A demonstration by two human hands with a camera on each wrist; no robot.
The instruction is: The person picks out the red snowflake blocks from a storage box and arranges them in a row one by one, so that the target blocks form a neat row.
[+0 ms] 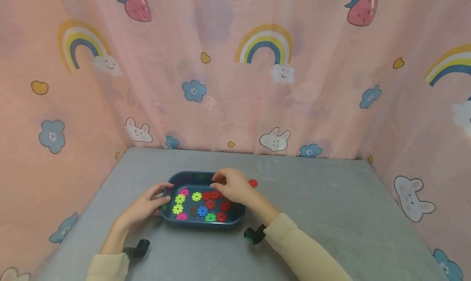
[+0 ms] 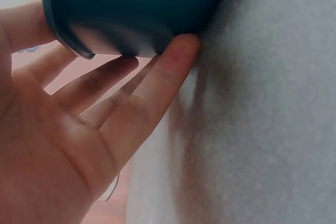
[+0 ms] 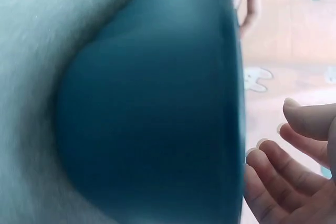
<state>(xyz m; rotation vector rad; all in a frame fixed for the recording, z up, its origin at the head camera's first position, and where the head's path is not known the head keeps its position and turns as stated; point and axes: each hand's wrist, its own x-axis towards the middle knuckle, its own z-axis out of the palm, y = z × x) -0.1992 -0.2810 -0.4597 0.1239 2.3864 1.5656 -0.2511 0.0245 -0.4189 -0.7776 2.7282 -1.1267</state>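
A dark blue tray [image 1: 191, 224] stands on the table, holding several flat notched plastic discs. Among them are a blue disc [image 1: 202, 211], a green disc [image 1: 210, 217], a yellow disc [image 1: 196, 196] and a red disc [image 1: 210, 204]. My left hand [image 1: 145, 205] grips the tray's left end; in the left wrist view, fingers [image 2: 178, 51] press its outer wall. Above the tray's right part hovers my right hand [image 1: 235, 187]. The right wrist view shows its thumb and fingers [image 3: 286, 169] loosely bent and apart, with nothing visible between them.
Another red disc [image 1: 253, 183] lies on the grey table [image 1: 312, 199] behind the tray's right end. A pink patterned curtain [image 1: 228, 109] hangs around the table's back and sides. Dark camera mounts [image 1: 137, 249] stick out from both wrists.
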